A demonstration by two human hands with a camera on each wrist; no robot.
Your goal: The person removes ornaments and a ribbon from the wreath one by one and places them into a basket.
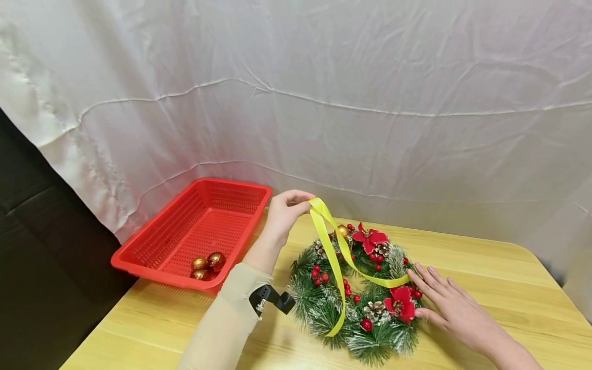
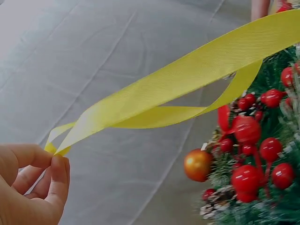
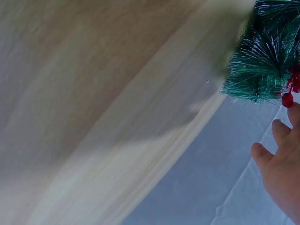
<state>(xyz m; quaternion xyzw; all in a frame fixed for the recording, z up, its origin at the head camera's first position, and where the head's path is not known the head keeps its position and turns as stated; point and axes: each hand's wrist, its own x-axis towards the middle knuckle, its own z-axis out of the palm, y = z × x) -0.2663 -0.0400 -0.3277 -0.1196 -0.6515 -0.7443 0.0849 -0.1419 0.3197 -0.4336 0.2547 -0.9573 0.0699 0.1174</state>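
A yellow ribbon hangs in a fold from my left hand, which pinches it between thumb and fingertips above the wreath's left side. In the left wrist view, that pinch on the ribbon is close up. One ribbon tail drops across the front left of the green Christmas wreath; the other runs over its middle to the right edge. There my right hand lies with fingers extended, the fingertips at the wreath's rim beside a red flower. Whether they touch the ribbon's end cannot be told.
A red plastic basket stands at the left, with several gold ball ornaments in its near corner. Red berries, pine cones and a gold ball dress the wreath. Behind the wooden table hangs a pale curtain.
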